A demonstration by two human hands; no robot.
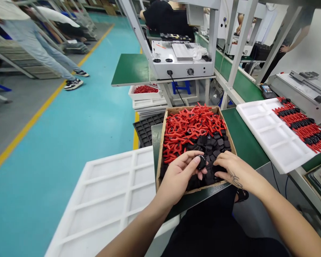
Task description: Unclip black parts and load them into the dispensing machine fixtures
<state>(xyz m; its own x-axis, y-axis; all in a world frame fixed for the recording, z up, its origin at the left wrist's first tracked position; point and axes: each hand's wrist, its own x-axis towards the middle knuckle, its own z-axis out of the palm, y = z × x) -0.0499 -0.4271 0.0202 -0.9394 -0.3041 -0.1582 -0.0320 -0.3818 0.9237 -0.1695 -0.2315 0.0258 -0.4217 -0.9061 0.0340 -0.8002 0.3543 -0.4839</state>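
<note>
A cardboard box (161,148) on the green bench holds a heap of red plastic clamps (192,125) at the far side and small black square pads (216,142) at the near side. My left hand (180,175) is over the box's near left part, its thumb and fingers pinched on one black pad (202,161). My right hand (230,167) reaches into the black pads at the near right, fingers curled down among them; what they grip is hidden.
A white compartment tray (109,200) lies at my left. Another white tray (270,135) at the right carries rows of assembled red and black clamps (302,123). A white machine (182,60) stands behind. People work beyond it and walk on the blue floor.
</note>
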